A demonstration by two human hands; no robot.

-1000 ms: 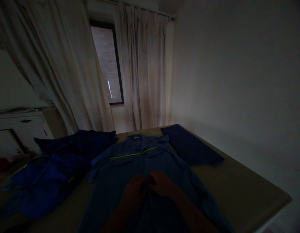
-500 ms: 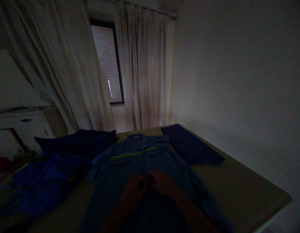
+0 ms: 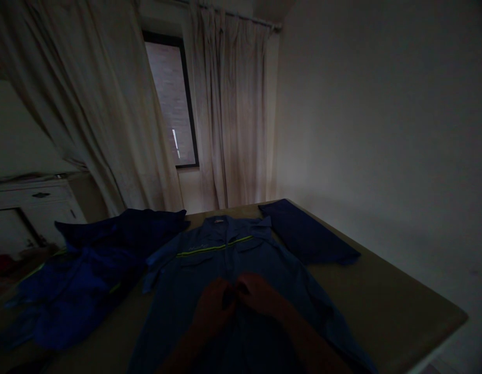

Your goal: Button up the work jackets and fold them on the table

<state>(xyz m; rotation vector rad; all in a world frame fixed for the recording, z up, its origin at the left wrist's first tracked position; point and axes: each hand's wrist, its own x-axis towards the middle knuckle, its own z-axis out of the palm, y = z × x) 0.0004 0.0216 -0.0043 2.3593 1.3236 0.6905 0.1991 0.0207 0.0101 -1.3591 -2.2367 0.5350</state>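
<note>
A blue work jacket (image 3: pixel 202 265) lies spread on its back, collar at the far end, with a yellow-green stripe across the chest and flap pockets below it. My left hand (image 3: pixel 215 301) is closed in a pinch at the middle of its front opening. Close against it, my right hand (image 3: pixel 258 294) pinches the same front edge, fingertips meeting the left ones. Whatever button or fastener sits between the fingertips is too dark and small to make out.
Crumpled blue garments (image 3: pixel 92 275) are heaped at the left of the table (image 3: pixel 396 296). A folded dark blue garment (image 3: pixel 303 231) lies along the right side. Beyond stand curtains (image 3: pixel 236 114), a window (image 3: pixel 172 98) and a white cabinet (image 3: pixel 34 202); a bare wall rises on the right.
Both hands stay at the same place on the jacket front, with only a slight shift of the fingers. The garments have not moved.
</note>
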